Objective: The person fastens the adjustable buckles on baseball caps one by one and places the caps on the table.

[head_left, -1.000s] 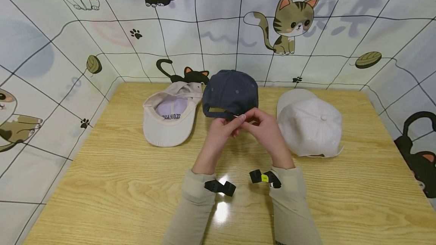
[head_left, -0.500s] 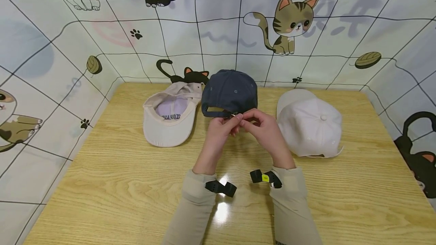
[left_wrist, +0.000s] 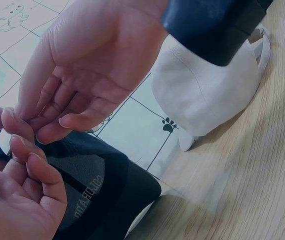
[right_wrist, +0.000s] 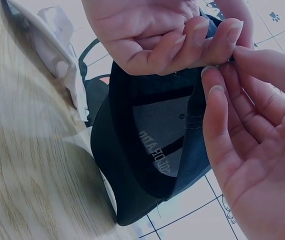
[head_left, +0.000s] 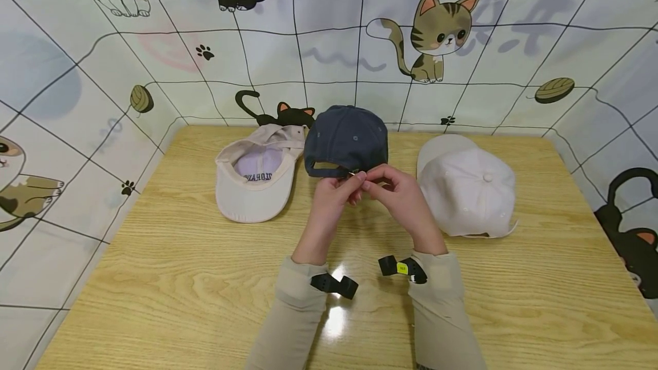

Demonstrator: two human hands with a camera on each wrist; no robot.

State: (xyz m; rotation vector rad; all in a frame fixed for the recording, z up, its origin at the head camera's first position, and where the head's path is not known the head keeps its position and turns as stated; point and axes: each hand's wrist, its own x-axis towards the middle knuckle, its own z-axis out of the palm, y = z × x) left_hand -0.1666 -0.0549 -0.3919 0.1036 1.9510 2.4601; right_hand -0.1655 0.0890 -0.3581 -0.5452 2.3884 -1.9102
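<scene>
1. At the rear strap (head_left: 323,172), the left hand (head_left: 329,196) pinches beside the fastening; the right hand (head_left: 398,193) pinches what appears to be the strap's end at the same point.
2. Steady the strap with the left fingers and work its end with the right. Judged best: short, straight pulls, keeping the strap flat and untwisted.
3. Avoid dragging the navy cap (head_left: 349,136) by the strap; it sits crown up, opening toward the person, near the table's far edge.
4. Fingertips cover most of the fastening. Only a small bright glint shows, so its type and engagement cannot be confirmed.
5. Whether the brim (right_wrist: 107,165) touches the table (head_left: 180,278) cannot be told.
6. Outward, the cream cap (head_left: 254,204) lies just beside, at left; the white cap (head_left: 465,187), at right, has its underside hidden.
</scene>
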